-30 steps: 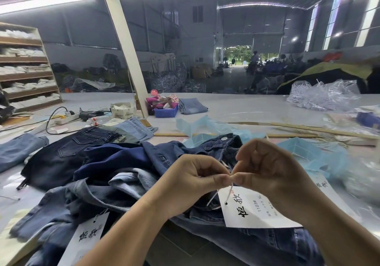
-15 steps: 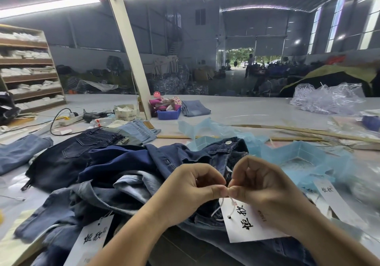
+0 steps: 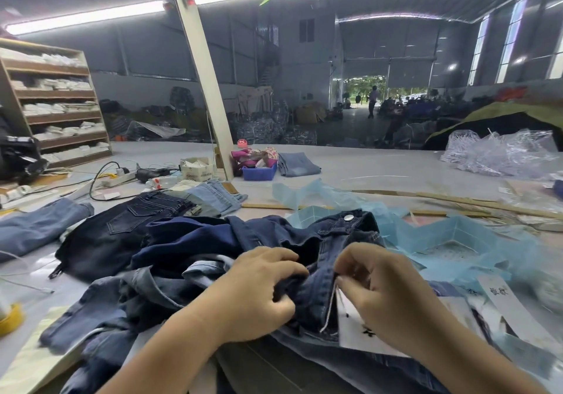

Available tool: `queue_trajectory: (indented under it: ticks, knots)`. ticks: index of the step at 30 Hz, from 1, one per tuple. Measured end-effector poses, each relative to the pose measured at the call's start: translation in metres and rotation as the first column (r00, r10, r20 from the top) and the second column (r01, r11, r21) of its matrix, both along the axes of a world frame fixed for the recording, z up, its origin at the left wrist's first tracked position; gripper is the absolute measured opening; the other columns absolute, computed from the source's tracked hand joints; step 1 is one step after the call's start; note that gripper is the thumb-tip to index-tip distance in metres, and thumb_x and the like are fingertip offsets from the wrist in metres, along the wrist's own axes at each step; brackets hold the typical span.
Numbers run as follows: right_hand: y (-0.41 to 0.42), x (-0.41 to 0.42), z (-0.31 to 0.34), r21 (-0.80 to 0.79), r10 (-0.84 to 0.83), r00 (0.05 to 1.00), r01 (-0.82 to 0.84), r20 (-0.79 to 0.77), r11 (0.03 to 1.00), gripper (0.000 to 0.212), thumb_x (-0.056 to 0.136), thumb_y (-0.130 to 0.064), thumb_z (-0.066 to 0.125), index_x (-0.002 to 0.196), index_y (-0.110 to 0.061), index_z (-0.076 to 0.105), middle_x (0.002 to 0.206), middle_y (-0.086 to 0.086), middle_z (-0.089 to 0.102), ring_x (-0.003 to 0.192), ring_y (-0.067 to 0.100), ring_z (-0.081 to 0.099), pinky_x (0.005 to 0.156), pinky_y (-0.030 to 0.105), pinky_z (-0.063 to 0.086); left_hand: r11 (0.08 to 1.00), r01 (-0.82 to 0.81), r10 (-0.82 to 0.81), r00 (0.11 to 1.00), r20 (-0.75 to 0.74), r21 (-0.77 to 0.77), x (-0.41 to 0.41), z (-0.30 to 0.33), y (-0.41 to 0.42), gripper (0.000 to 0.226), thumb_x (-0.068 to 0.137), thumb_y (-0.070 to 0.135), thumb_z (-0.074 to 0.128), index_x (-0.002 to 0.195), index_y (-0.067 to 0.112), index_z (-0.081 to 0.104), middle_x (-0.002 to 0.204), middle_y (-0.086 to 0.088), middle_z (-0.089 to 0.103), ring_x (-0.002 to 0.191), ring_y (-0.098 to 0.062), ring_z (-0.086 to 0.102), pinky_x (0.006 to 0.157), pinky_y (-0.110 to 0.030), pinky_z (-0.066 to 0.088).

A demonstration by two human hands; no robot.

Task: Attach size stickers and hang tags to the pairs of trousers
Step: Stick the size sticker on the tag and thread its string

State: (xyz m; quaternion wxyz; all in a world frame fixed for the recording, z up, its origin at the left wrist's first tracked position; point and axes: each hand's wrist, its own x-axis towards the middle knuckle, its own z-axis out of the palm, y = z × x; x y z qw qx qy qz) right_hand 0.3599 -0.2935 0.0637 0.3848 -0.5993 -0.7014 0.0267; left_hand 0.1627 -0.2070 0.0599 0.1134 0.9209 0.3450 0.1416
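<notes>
Head view, left hand (image 3: 259, 296) gripping jeans (image 3: 329, 259)

dark blue trousers (image 3: 332, 259), white hang tag (image 3: 355, 329)

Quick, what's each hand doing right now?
Left hand: fingers curled, gripping the dark jeans at the waistband.
Right hand: pinching the white string of the hang tag.

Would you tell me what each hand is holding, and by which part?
The left hand grips the dark jeans at the waistband fabric; the right hand pinches the hang tag's string.
</notes>
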Motion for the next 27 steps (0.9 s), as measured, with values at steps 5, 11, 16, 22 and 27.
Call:
queue_trajectory:
  ticks: [5, 11, 16, 22, 27]
  knots:
    - [0.001, -0.033, 0.007, -0.043, 0.054, 0.935, -0.042, 0.352, 0.998, 0.062, 0.073, -0.067, 0.043, 0.124, -0.034, 0.049, 0.123, -0.016, 0.043, 0.115, 0.009, 0.038, 0.1, 0.026, 0.033, 0.988, 0.062, -0.04, 0.988, 0.146, -0.145, 0.005, 0.005, 0.004, 0.04, 0.082, 0.034, 0.055, 0.121, 0.038, 0.059, 0.115, 0.023, 0.063, 0.11, 0.004, 0.054, 0.098, -0.026, 0.044]
    - [0.017, -0.034, 0.001, -0.204, 0.052, 0.85, 0.066, 0.525, 0.977, 0.058, 0.08, -0.06, 0.053, 0.128, -0.03, 0.044, 0.122, -0.01, 0.053, 0.111, 0.019, 0.045, 0.1, 0.037, 0.035, 0.988, -0.118, 0.142, 0.95, 0.278, -0.104, -0.022, 0.005, 0.031, 0.044, 0.09, -0.001, 0.048, 0.113, 0.031, 0.067, 0.112, 0.019, 0.067, 0.111, 0.003, 0.057, 0.103, -0.023, 0.043]
    - [0.017, -0.021, 0.009, -0.154, 0.028, 0.89, 0.048, 0.456, 0.987, 0.019, 0.082, -0.03, 0.051, 0.099, -0.025, 0.056, 0.092, -0.009, 0.064, 0.085, 0.017, 0.057, 0.075, 0.037, 0.049, 0.918, -0.332, 0.336, 0.942, 0.017, 0.217, -0.04, 0.008, 0.079, 0.058, 0.079, 0.004, 0.048, 0.131, 0.028, 0.055, 0.133, 0.007, 0.055, 0.126, -0.016, 0.044, 0.11, -0.038, 0.035]
    - [0.01, 0.022, 0.016, -0.143, -0.172, 0.926, 0.23, 0.336, 0.963, 0.026, 0.081, -0.004, 0.056, 0.09, -0.028, 0.062, 0.07, -0.01, 0.062, 0.061, 0.008, 0.055, 0.056, 0.032, 0.049, 0.905, -0.42, 0.422, 0.873, -0.245, 0.061, -0.047, 0.014, 0.13, 0.088, 0.063, 0.025, 0.055, 0.148, 0.032, 0.035, 0.147, 0.0, 0.047, 0.132, -0.024, 0.045, 0.109, -0.039, 0.038]
    - [-0.008, 0.038, 0.019, -0.12, -0.268, 0.931, 0.304, 0.248, 0.945, 0.026, 0.076, 0.001, 0.065, 0.075, -0.025, 0.061, 0.057, -0.002, 0.058, 0.051, 0.013, 0.052, 0.048, 0.035, 0.043, 0.935, -0.351, 0.322, 0.897, -0.302, -0.045, -0.047, 0.021, 0.139, 0.057, 0.055, 0.03, 0.055, 0.111, 0.035, 0.058, 0.11, 0.003, 0.065, 0.095, -0.018, 0.059, 0.085, -0.033, 0.051]
